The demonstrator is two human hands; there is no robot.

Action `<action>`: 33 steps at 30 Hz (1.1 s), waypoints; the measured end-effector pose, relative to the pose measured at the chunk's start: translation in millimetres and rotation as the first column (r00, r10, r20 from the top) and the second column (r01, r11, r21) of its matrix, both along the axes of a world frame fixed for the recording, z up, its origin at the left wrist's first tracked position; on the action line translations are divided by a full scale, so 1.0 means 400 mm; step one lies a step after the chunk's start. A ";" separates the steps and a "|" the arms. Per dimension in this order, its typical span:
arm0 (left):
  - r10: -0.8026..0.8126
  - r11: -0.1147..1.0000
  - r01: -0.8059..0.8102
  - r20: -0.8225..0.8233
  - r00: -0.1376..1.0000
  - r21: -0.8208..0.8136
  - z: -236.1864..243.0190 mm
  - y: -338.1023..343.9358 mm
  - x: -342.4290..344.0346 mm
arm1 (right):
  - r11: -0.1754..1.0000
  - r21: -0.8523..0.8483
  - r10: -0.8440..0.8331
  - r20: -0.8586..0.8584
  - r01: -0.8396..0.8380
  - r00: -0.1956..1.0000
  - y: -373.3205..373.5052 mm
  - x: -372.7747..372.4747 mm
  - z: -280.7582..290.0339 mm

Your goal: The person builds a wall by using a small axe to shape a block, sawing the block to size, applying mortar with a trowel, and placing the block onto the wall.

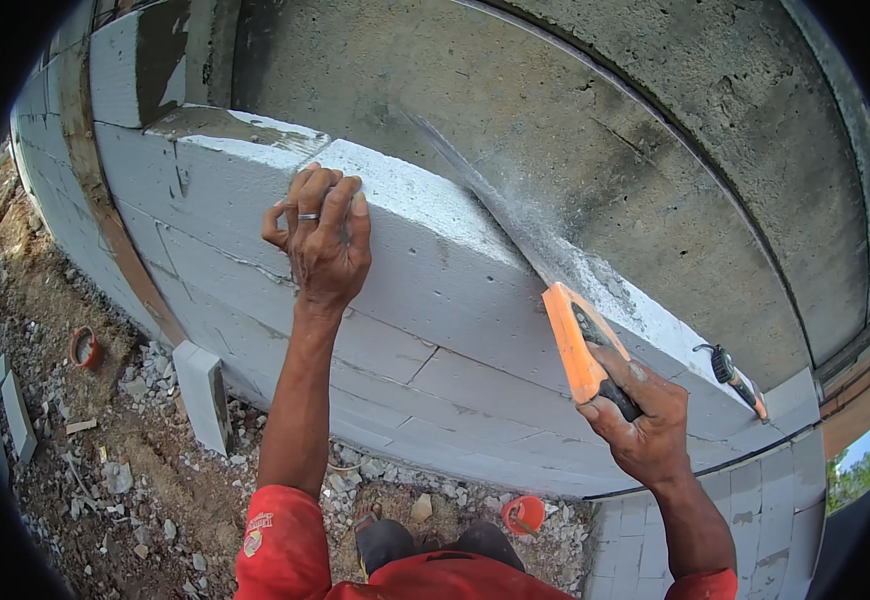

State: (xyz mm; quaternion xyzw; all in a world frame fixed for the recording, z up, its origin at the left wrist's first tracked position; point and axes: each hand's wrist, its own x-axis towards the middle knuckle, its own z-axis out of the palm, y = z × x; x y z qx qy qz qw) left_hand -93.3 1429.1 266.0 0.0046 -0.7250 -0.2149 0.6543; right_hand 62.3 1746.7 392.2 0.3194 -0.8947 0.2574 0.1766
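Observation:
A handsaw with an orange and black handle [577,345] is in my right hand [645,410], fingers wrapped round the grip. Its long blade [485,195] lies slantwise over the top of a pale block wall [475,300], tip pointing to the far left. White dust hangs beside the blade and coats the top edge. On the left, my left hand [325,235] has its bent fingers hooked at the top edge of a white block [395,235], close to a joint. A ring sits on one finger. The fingertips are partly hidden.
A black and orange hand tool [733,382] lies on the wall top at the right. Behind the wall is a grey concrete surface [575,130]. A wooden plank [105,200] leans on the wall at left. Rubble, a loose block [202,395] and an orange bucket [523,514] are below.

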 end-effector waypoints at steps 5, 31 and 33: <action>0.007 1.000 -0.007 0.006 1.000 0.009 -0.001 0.010 -0.002 | 0.974 0.219 0.077 -0.053 -0.063 0.996 -0.159 -0.054 0.039; 0.023 1.000 -0.023 -0.011 1.000 -0.015 -0.023 -0.035 -0.009 | 0.981 0.189 0.055 -0.064 -0.042 0.996 -0.135 -0.005 0.011; 0.013 0.999 -0.013 0.003 1.000 -0.030 -0.013 -0.024 0.002 | 0.975 0.213 -0.061 -0.023 0.064 0.998 0.003 0.081 0.002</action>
